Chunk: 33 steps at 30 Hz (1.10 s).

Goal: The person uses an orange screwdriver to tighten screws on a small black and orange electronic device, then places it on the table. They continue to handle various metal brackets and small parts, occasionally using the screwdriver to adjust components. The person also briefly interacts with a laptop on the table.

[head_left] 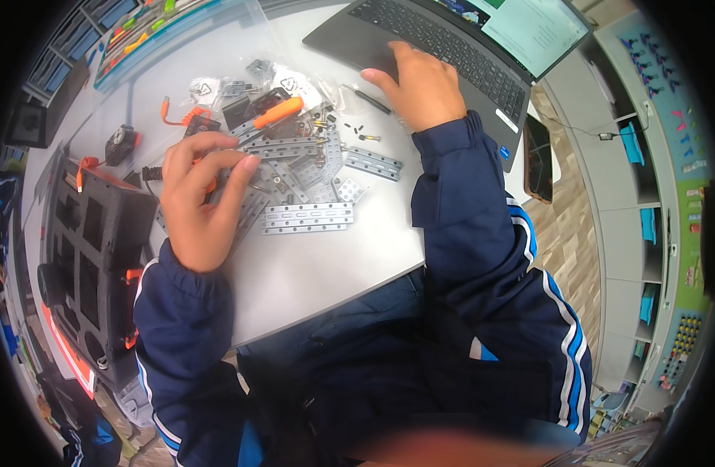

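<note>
My left hand [204,198] is over the left side of a heap of grey perforated metal parts. Its thumb and forefinger tips come together in a pinch; whatever may be between them is too small or hidden. Just in front lies a flat slotted metal channel [307,219], with a second channel [373,164] to the right. A screwdriver with an orange handle [279,113] rests across the far part of the heap. My right hand [427,89], fingers apart and holding nothing, is at the near edge of an open dark laptop [357,35].
Small screws [368,138] and a black pen-like rod [370,100] lie between the heap and the laptop. A black foam-lined case [89,241] stands left. Behind it sits a dark motor-like block [121,145]. A phone [537,159] lies right of the laptop.
</note>
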Each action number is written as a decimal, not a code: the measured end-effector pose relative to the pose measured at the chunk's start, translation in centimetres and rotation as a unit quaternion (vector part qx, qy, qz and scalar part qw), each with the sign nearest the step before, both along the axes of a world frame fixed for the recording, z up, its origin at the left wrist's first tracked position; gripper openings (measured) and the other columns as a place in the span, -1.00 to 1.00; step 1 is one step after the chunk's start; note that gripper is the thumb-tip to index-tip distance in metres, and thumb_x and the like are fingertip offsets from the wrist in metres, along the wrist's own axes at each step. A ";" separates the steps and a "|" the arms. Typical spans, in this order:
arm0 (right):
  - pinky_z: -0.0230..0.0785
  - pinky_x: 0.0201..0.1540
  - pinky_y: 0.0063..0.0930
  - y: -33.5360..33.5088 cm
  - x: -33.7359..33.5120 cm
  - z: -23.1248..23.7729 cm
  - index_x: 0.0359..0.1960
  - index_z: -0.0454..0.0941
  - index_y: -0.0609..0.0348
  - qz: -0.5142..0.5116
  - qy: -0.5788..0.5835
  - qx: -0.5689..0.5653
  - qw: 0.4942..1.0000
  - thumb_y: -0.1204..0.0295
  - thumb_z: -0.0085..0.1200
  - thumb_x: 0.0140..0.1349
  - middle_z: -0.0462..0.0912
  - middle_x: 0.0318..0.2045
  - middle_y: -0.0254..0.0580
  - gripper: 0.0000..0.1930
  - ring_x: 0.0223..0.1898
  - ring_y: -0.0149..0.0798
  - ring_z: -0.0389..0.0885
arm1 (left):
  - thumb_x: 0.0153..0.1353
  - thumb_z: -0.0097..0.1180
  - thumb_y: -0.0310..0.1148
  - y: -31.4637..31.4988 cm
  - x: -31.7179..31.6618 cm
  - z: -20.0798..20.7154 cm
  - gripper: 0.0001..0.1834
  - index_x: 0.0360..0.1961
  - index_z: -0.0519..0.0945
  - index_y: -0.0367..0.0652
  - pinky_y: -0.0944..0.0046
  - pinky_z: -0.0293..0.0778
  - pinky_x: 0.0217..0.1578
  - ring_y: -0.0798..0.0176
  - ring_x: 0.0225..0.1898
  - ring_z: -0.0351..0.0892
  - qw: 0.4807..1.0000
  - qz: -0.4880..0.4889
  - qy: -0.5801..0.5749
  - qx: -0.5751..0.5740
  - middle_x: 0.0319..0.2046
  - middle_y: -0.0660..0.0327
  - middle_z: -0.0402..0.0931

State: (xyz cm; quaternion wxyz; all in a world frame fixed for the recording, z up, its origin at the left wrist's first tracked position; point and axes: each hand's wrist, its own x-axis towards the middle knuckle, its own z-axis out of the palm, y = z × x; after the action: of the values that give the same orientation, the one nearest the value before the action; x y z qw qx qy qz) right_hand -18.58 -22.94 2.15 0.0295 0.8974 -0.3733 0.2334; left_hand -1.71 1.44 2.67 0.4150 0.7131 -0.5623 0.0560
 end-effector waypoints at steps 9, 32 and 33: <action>0.32 0.18 0.01 0.0 -0.4 0.6 0.14 0.57 0.30 -0.064 0.061 0.068 0.994 -0.19 0.07 0.35 0.75 -0.38 0.08 -0.29 -0.16 0.09 0.75 | 0.22 0.39 -0.42 0.0 0.1 0.1 -0.88 -0.29 0.73 -0.24 0.34 0.38 -0.24 0.27 -0.15 0.51 1.000 0.002 -0.003 0.005 -0.09 0.20 0.62; 0.32 -0.07 -0.01 0.1 -0.4 0.8 -0.45 0.69 0.19 -0.056 -0.005 0.053 0.997 -0.03 0.24 0.27 0.71 -0.53 0.01 -0.53 -0.37 0.03 0.71 | 0.17 0.41 -0.43 -0.2 0.0 -0.2 -0.93 -0.34 0.75 -0.15 0.34 0.33 -0.36 0.29 -0.22 0.41 1.000 0.003 0.019 -0.008 -0.14 0.29 0.63; 0.32 -0.06 -0.01 0.1 -0.4 0.8 -0.45 0.69 0.19 -0.056 -0.010 0.050 0.997 -0.03 0.25 0.27 0.71 -0.53 0.01 -0.53 -0.37 0.04 0.71 | 0.17 0.41 -0.43 -0.2 0.0 -0.2 -0.94 -0.34 0.75 -0.15 0.34 0.32 -0.36 0.29 -0.22 0.41 1.000 0.000 0.016 -0.010 -0.14 0.29 0.63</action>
State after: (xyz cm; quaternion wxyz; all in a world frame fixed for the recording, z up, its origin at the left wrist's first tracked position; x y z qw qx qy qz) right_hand -18.98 -22.85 2.97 -0.0057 0.8729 -0.4348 0.2212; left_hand -1.73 1.23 2.51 0.4306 0.7100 -0.5549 0.0504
